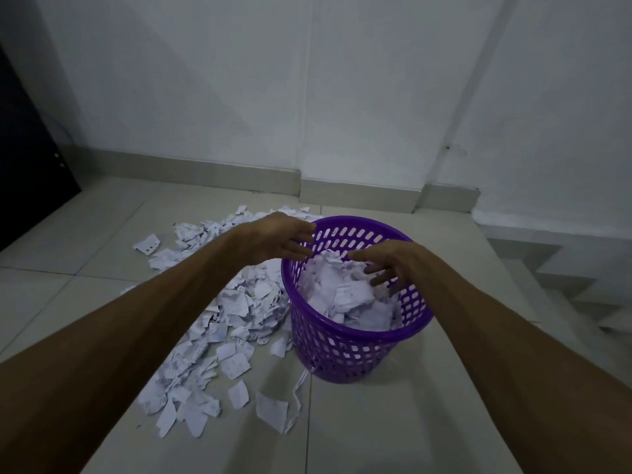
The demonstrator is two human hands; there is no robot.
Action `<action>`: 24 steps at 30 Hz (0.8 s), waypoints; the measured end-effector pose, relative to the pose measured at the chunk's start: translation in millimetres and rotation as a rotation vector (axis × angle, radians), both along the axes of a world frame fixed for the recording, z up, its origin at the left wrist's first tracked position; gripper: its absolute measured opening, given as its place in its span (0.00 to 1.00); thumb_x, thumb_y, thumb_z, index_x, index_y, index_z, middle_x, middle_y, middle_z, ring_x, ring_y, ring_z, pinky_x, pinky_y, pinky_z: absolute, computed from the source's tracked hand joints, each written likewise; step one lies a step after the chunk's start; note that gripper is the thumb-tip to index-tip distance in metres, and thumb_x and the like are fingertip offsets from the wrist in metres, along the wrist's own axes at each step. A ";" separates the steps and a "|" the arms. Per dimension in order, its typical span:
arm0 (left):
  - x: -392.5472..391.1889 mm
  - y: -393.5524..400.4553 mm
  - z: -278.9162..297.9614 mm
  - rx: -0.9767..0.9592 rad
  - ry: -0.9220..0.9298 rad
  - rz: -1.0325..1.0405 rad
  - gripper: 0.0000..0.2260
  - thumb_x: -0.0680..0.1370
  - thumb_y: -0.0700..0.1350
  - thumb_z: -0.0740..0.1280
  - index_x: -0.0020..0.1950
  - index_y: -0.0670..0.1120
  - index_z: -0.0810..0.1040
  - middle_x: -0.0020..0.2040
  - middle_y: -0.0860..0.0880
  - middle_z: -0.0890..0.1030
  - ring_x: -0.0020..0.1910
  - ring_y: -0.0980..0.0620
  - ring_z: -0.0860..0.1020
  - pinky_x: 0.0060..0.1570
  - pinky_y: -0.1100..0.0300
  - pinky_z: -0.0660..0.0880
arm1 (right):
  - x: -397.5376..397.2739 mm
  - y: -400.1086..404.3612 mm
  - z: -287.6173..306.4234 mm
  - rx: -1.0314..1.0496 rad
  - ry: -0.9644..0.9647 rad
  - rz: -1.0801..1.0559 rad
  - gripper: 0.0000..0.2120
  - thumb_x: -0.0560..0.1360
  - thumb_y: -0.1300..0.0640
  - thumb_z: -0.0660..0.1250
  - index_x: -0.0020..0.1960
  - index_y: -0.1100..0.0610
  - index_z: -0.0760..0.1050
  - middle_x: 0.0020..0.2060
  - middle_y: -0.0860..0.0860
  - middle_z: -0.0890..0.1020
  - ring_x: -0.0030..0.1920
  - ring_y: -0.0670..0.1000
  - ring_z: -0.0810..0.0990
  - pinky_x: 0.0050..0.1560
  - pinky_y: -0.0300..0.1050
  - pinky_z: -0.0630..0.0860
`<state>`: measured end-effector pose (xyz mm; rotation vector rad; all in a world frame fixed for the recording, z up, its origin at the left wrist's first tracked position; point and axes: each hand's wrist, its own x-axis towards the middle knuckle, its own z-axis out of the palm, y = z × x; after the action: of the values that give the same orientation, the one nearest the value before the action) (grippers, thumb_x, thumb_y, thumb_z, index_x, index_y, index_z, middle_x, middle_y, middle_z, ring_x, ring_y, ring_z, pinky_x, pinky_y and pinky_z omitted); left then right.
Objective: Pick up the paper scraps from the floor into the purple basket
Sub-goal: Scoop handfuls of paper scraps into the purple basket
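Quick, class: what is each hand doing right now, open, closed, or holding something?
Left hand: open, fingers relaxed over the basket rim, holding nothing.
Right hand: open, fingers spread above the scraps in the basket, holding nothing.

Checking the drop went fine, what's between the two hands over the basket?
In the head view, a heap of paper scraps inside the purple basket lies between left hand and right hand.

one purple basket [352, 350], two hands; countless paper scraps [236, 309]
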<state>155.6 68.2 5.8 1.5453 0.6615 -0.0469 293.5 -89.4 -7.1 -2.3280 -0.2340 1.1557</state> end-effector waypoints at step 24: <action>-11.2 28.9 -44.0 0.037 -0.099 0.093 0.16 0.78 0.39 0.68 0.64 0.49 0.76 0.58 0.53 0.81 0.52 0.53 0.80 0.57 0.54 0.75 | -29.0 56.7 -68.3 0.156 0.339 -0.054 0.33 0.82 0.37 0.48 0.60 0.67 0.73 0.49 0.61 0.79 0.49 0.58 0.78 0.47 0.49 0.76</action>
<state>144.3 97.2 -38.1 1.5402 0.6576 0.1121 264.5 -32.7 -75.5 -1.9559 -0.1307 1.4264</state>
